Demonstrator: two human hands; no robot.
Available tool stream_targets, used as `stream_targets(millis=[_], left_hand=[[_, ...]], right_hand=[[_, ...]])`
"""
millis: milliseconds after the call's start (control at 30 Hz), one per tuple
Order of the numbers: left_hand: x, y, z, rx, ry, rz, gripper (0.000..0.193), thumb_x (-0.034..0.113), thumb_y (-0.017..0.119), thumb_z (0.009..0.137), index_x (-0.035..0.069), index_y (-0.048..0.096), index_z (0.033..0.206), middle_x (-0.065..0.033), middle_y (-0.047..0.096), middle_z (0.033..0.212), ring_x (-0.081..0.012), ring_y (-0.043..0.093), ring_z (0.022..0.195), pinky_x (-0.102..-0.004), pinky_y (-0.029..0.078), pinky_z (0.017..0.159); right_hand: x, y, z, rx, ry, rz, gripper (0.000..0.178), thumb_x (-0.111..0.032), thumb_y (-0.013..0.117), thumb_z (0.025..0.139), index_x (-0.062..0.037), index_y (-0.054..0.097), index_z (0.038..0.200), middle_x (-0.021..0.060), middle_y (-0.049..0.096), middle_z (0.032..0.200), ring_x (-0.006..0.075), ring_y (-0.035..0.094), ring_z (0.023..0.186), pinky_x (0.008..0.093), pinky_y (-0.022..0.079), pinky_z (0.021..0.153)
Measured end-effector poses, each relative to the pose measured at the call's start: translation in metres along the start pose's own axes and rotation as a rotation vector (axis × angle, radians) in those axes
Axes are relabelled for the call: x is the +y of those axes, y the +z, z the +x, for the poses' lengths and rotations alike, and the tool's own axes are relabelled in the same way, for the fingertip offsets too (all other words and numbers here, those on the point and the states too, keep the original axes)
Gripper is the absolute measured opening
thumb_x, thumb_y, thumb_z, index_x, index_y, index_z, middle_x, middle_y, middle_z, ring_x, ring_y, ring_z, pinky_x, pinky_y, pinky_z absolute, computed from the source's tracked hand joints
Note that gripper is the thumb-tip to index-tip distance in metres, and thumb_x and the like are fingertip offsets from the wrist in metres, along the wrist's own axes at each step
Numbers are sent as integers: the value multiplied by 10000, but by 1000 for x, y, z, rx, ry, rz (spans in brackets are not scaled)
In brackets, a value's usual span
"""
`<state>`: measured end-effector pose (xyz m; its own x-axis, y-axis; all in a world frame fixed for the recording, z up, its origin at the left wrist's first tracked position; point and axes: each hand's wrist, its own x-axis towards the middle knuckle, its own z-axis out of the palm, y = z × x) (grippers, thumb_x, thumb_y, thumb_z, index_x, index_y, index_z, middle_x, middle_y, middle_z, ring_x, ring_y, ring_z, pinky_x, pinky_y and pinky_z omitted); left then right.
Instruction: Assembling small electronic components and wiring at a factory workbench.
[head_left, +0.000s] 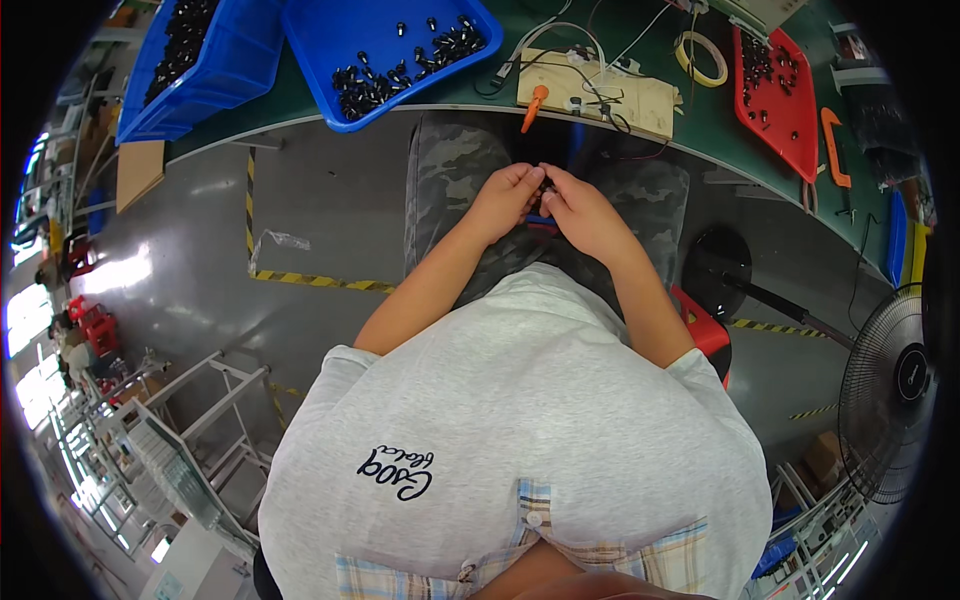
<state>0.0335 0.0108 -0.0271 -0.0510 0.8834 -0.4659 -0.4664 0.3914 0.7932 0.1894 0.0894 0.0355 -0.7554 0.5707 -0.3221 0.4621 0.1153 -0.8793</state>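
Note:
Over my lap, my left hand (pixel 503 204) and my right hand (pixel 590 220) meet with fingertips pinched together. A small dark part (pixel 545 186) shows between them; the fingers cover most of it, so its exact kind cannot be made out. Both hands are closed and stay below the table's edge. On the table ahead, a blue tray (pixel 325 88) carries many small black-and-silver parts. The nearest table items to my hands are an orange-handled tool (pixel 535 105) and a wooden board (pixel 648 107) with wires and small fittings on it.
A deep blue bin (pixel 225 92) of dark parts stands at the far left of the green table (pixel 440 85). Rightward lie a tape roll (pixel 721 72), a red tray (pixel 795 158) with small parts and an orange C-shaped tool (pixel 832 150). A fan (pixel 880 400) stands at right.

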Motion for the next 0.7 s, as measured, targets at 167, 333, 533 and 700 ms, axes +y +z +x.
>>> stream_targets(millis=[167,333,533,700], left_hand=[[-11,-3,5,7,184,200,307,334,540,1075,90,599,897,40,506,669,-38,392,513,-212,313,464],[-7,0,0,10,119,146,320,336,540,1075,95,592,871,41,495,664,-43,406,521,-216,319,468],[-2,4,-2,-15,165,198,402,403,475,1090,78,597,888,21,495,674,-51,390,514,-217,318,464],[6,6,-2,3,3,88,606,564,344,1082,65,614,872,-2,499,674,-75,405,510,-230,330,460]], right_hand=[[14,-7,10,-99,58,33,367,-127,513,1022,8,527,1363,125,657,924,211,639,837,335,521,769],[13,-7,9,-204,196,254,340,-117,537,1016,-16,543,1341,41,591,867,137,553,803,290,486,739],[24,6,11,-41,56,354,319,-164,536,1046,-22,554,1331,16,601,897,104,529,813,254,462,737],[-14,-17,24,230,84,871,247,-275,521,1073,-73,624,1171,-51,480,706,27,396,534,206,317,454]])
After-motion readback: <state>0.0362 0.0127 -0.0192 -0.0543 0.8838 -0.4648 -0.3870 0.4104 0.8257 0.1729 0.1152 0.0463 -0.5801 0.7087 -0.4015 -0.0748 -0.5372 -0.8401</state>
